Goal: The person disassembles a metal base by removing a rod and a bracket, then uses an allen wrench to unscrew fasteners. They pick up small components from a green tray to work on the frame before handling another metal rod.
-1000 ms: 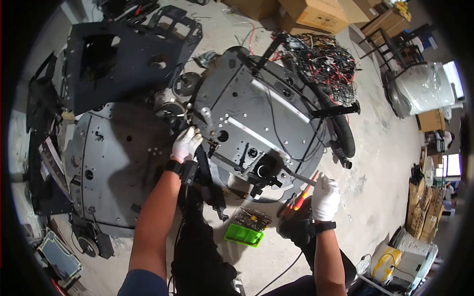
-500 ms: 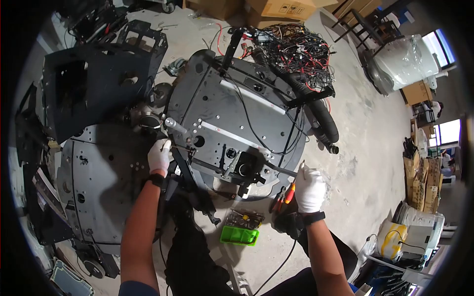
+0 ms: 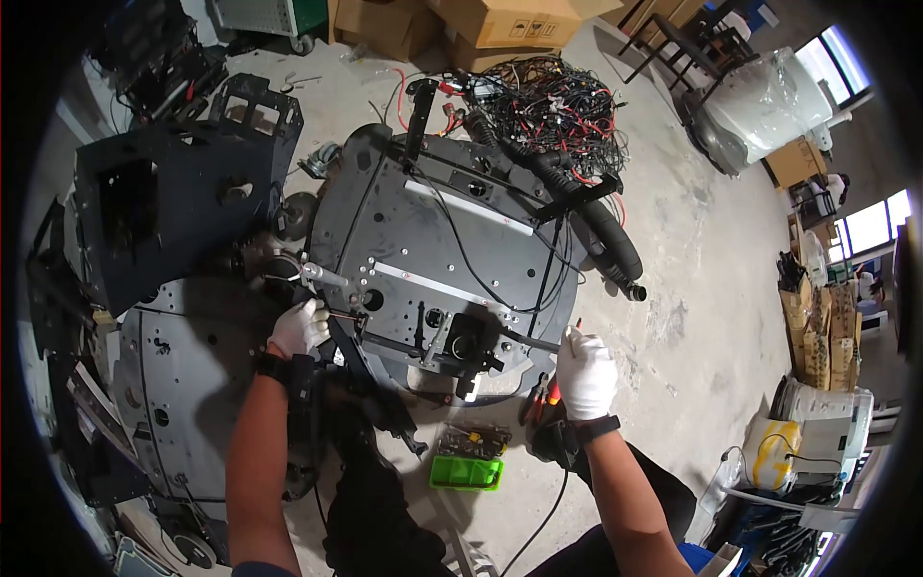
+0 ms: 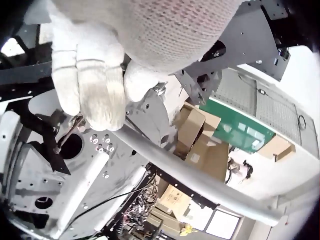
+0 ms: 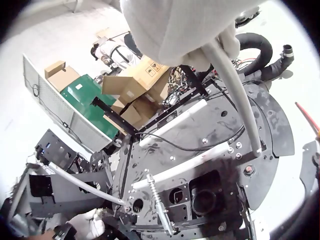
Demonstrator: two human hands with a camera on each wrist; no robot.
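Two white-gloved hands work over a dark grey metal base plate fitted with bolts and white strips. My left hand is at its left edge. Its curled fingers pinch a thin, rust-brown metal rod that points to a round hole in the plate. A grey tube rises from the plate right by the left fingertips. My right hand grips the end of another grey tube, whose far end meets the plate near several bolts. A coil-spring damper lies across the plate.
A second grey plate and a black panel lie at left. Tangled wires and a black corrugated hose are beyond. Close to my legs sit a green tray and red-handled pliers. Cardboard boxes stand at the back.
The head view has swung, so the plate and both hands appear farther left. My left hand has shifted slightly toward me along the plate's edge. The right hand keeps its grip on the tube.
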